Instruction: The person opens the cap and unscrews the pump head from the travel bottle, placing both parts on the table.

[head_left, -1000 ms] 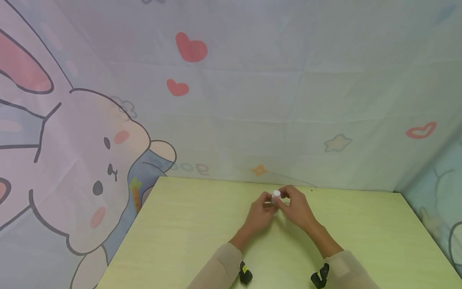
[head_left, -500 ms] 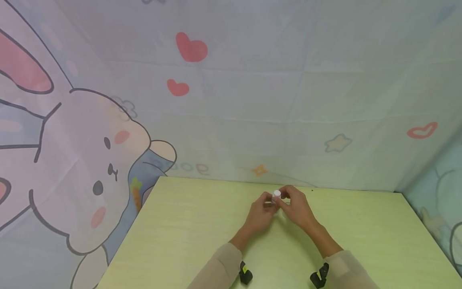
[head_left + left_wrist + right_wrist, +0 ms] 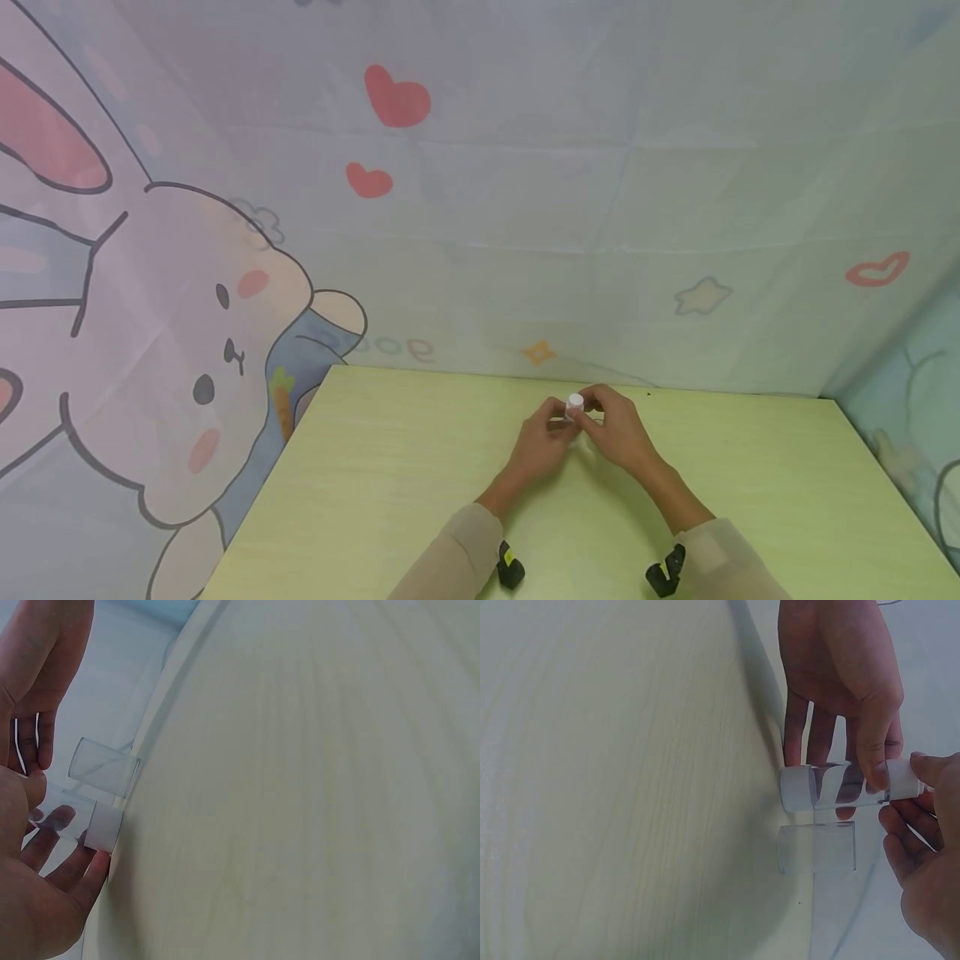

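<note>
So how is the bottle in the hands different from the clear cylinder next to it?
The bottle is white at both ends, while the clear cylinder is see-through all over. The bottle is taller; the clear cylinder is shorter. The left hand and right hand hold the bottle, while neither appears to hold the clear cylinder. Both have see-through walls and stand roughly upright.

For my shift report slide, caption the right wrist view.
Left hand grips a clear bottle while the right hand pinches its white top, a clear cylinder beside the bottle.
</note>
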`<state>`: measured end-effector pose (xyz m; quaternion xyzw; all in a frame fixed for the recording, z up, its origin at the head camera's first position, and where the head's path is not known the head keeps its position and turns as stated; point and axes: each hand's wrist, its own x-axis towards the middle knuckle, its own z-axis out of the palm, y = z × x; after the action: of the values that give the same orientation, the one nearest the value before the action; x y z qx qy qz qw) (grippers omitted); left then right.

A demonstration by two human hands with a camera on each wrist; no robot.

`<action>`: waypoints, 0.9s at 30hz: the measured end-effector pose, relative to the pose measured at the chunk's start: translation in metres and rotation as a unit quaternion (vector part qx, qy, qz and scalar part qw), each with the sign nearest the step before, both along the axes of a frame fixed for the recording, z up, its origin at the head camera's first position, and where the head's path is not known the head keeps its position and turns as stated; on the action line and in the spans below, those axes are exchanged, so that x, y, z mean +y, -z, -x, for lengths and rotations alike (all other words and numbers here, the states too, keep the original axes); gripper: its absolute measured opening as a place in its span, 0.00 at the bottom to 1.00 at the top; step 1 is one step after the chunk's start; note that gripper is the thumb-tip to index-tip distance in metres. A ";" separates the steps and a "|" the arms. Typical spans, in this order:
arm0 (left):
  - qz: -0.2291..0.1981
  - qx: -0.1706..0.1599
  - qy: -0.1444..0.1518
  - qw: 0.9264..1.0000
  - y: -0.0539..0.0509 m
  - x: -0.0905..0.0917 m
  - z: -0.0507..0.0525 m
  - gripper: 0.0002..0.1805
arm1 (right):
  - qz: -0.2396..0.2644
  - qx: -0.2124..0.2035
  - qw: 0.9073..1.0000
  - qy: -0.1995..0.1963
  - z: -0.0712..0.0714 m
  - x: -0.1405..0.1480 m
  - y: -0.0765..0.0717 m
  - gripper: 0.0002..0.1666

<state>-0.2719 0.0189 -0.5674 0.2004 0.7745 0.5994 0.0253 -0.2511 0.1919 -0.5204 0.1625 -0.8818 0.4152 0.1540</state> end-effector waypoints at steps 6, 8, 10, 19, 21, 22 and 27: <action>-0.007 -0.002 0.006 1.000 0.001 -0.001 0.001 0.09 | 0.013 -0.003 1.000 0.007 0.000 -0.001 0.002 0.18; -0.008 -0.003 0.008 1.000 0.001 -0.001 0.002 0.09 | 0.018 -0.004 1.000 0.010 0.000 -0.001 0.003 0.18; -0.010 -0.003 0.008 1.000 0.001 -0.001 0.002 0.09 | 0.023 -0.005 1.000 0.014 0.001 -0.001 0.003 0.19; 0.002 0.001 0.002 1.000 0.001 0.000 0.003 0.11 | 0.018 -0.003 1.000 0.016 0.002 0.000 0.002 0.16; -0.003 -0.001 0.002 1.000 0.001 0.000 0.003 0.11 | 0.019 -0.003 1.000 0.013 0.002 -0.001 0.001 0.16; -0.006 -0.002 0.001 1.000 0.001 0.001 0.003 0.11 | 0.018 -0.003 1.000 0.011 0.002 -0.001 0.000 0.16; -0.010 0.000 -0.002 1.000 0.001 0.001 0.003 0.11 | 0.018 -0.005 1.000 0.005 0.001 0.000 -0.002 0.15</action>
<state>-0.2754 0.0200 -0.5685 0.1990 0.7688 0.6074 0.0215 -0.2524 0.1915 -0.5182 0.1530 -0.8757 0.4311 0.1549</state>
